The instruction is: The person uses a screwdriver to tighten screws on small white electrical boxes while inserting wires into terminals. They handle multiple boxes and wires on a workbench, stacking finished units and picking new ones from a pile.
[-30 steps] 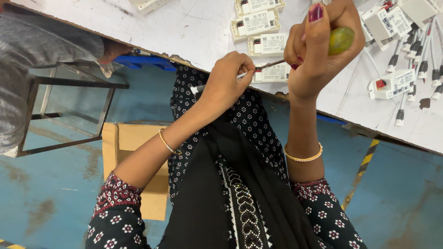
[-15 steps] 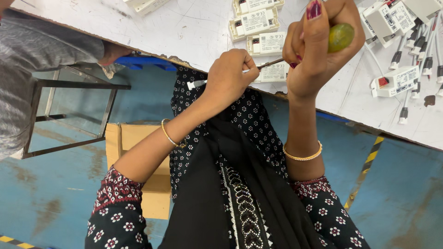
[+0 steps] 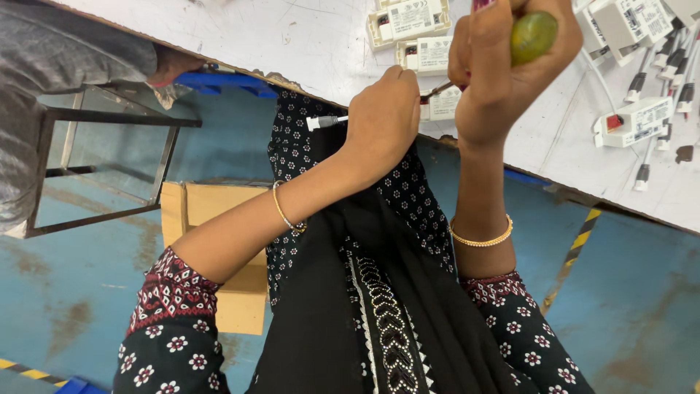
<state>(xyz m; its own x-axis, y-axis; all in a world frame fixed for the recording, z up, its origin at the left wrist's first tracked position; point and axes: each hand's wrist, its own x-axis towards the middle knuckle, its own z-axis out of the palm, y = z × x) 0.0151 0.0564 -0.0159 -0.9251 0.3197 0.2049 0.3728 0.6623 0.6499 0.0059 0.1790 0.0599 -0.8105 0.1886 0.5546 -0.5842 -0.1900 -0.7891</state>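
The right hand [image 3: 503, 80] grips a green-handled screwdriver [image 3: 533, 36], its shaft slanting left. The left hand [image 3: 383, 117] (closed) holds a small white-tipped connector [image 3: 324, 121] just beside the tip.

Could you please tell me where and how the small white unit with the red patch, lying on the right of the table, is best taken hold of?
Grip the white unit with the red patch across its two long sides, coming from above. It lies flat on the white table, and its box body looks firmer than the thin lead trailing from it.

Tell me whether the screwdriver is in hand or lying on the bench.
In hand. The right hand is closed round the green-handled screwdriver, raised above the white bench, its tip toward the left hand.
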